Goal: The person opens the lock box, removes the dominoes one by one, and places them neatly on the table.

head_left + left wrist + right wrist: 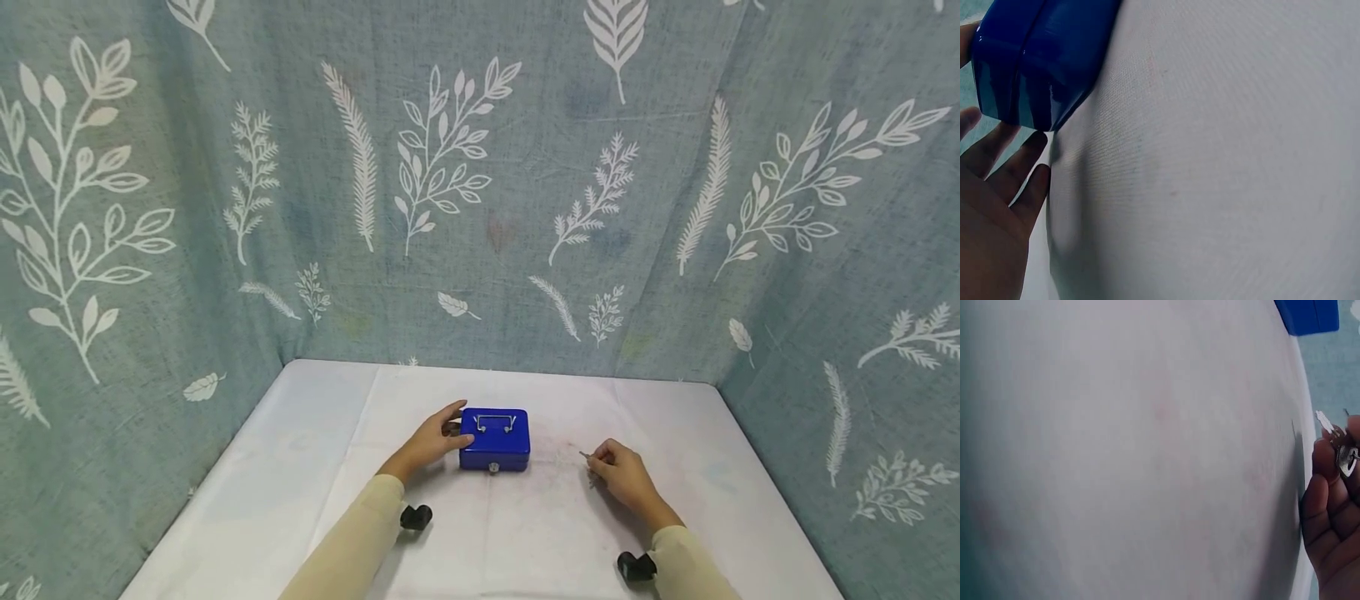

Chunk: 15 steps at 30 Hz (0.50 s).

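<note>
The left hand [429, 440] rests against the left side of the box [494, 442], its fingers spread and nearly straight, the thumb on the lid's edge. A sideways push would probably slide the box, as that contact looks light and nothing backs its right side. To the right of the box and apart from it, the right hand [621, 473] pinches the keys [1345, 457] between closed fingertips; being small and partly dangling, they could twist or slip if the pinch loosened. The lock [493, 468] on the box's front is tiny, so a crooked key might miss it.

The white surface [540, 533] under the box is cloth-like, creased, with faint pinkish stains to the box's right. Grey-green curtain [517, 275] with white leaves stands behind the box and on both sides.
</note>
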{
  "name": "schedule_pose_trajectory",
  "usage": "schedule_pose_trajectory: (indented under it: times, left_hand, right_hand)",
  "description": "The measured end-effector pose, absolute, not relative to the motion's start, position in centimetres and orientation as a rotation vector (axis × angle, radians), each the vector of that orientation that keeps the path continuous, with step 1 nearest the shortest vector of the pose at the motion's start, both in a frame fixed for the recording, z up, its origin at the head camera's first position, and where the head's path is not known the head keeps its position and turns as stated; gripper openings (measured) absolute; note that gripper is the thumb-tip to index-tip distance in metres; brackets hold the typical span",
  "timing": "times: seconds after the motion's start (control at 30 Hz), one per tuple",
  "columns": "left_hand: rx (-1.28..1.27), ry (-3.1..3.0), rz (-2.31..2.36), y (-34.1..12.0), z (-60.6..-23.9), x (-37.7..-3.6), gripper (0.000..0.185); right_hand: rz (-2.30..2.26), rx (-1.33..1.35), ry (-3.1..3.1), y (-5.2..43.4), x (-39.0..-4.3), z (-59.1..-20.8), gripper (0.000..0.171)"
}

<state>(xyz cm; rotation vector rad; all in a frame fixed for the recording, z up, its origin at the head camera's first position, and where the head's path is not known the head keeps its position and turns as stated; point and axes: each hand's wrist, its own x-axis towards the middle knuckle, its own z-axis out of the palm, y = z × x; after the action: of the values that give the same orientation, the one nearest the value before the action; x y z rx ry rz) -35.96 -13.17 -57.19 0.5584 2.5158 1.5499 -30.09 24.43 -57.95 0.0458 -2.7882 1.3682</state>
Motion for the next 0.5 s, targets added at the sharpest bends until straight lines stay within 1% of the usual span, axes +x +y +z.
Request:
schedule_pose_trajectory:
  times: [0.3, 0.5]
  left_hand:
    - [0.440, 2.550, 1.547, -13.3, -57.6, -35.2, 0.088]
    - [0.410, 2.552, 1.577, -13.4, -57.8, -34.8, 0.093]
  right_hand:
    - [1.460, 0.145, -2.804, 22.4, -29.1, -58.0, 0.013]
    - [1.463, 0.186, -2.791, 20.8, -28.9, -57.9, 0.013]
